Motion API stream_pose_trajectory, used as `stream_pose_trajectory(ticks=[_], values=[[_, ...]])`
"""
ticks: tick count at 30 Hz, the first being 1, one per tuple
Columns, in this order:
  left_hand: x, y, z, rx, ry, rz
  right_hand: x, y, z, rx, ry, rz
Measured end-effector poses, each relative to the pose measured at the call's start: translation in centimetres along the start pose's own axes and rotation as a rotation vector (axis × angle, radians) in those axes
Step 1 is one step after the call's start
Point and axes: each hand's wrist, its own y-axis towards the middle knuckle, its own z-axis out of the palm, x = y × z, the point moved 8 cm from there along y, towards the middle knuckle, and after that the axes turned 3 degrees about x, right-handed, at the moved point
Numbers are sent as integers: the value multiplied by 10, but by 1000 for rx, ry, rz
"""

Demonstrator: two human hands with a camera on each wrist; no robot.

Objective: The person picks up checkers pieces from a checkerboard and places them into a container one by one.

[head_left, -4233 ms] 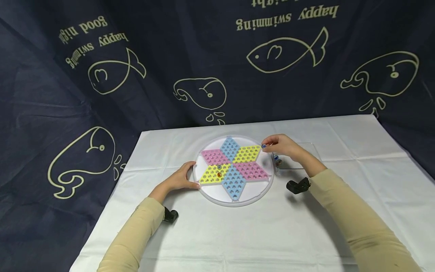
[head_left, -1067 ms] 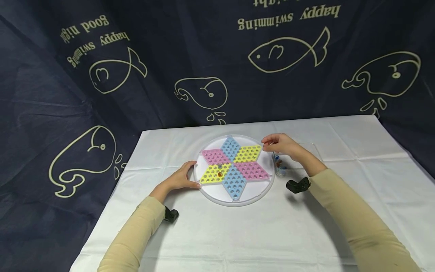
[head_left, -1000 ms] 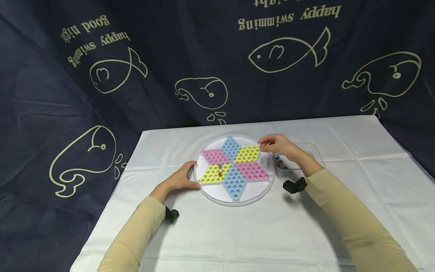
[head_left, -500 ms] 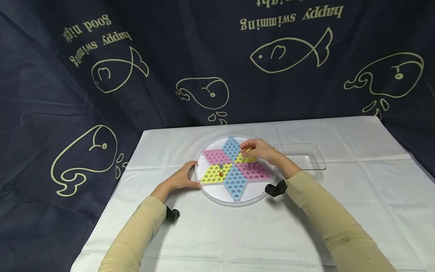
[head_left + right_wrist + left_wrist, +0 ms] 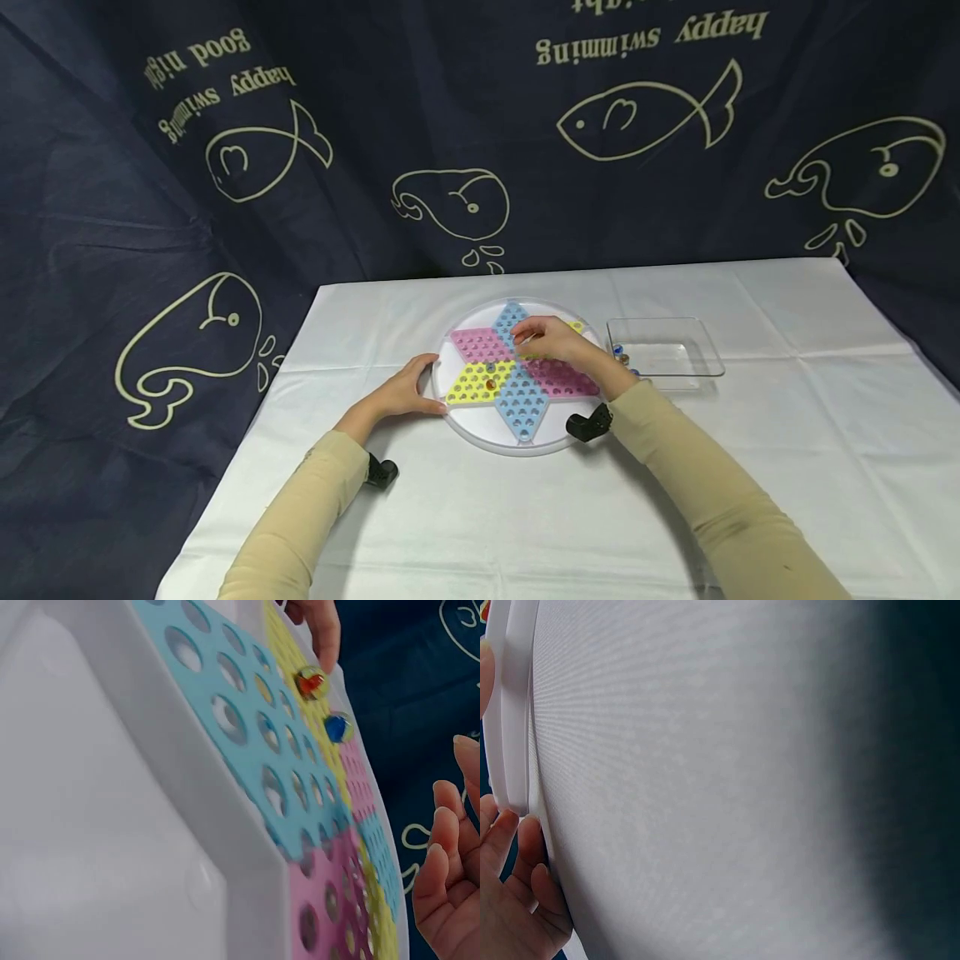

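A round Chinese checkers board [image 5: 465,333] lies on the table, with a star in pink, yellow and blue. An orange-red marble [image 5: 491,385] and a blue marble [image 5: 339,727] sit in holes of its near-left yellow part. My left hand [image 5: 403,392] rests against the left rim, thumb and index finger spread apart along it. Over the star's upper right part is my right hand [image 5: 551,340], thumb and index fingertips close together. Whether a marble is between them is hidden in both views; the right wrist view shows only its other fingers [image 5: 442,832], loosely bent.
To the right of the board stands a clear plastic tray [image 5: 708,358], with a few marbles [image 5: 619,352] at its left end. A white cloth [image 5: 465,525] covers the table. Behind hangs a dark curtain [image 5: 337,225] with fish drawings.
My right hand has moved left from the tray's edge to over the board, uncovering the tray. A blue marble seen in its fingertips earlier is no longer visible there. My left hand stays put.
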Motion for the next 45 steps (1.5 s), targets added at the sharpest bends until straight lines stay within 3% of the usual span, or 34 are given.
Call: stream_pose_trajectory(ticks=[13, 24, 31, 45], values=[[0, -1, -1, 2, -1, -5, -4, 18, 31, 49, -51, 12], [-1, 0, -1, -4, 10, 8, -7, 26, 42, 23, -242, 79], [0, 0, -1, 0, 8, 0, -5, 25, 45, 26, -292, 127], [0, -1, -1, -2, 13, 2, -5, 29, 49, 49, -366, 75]])
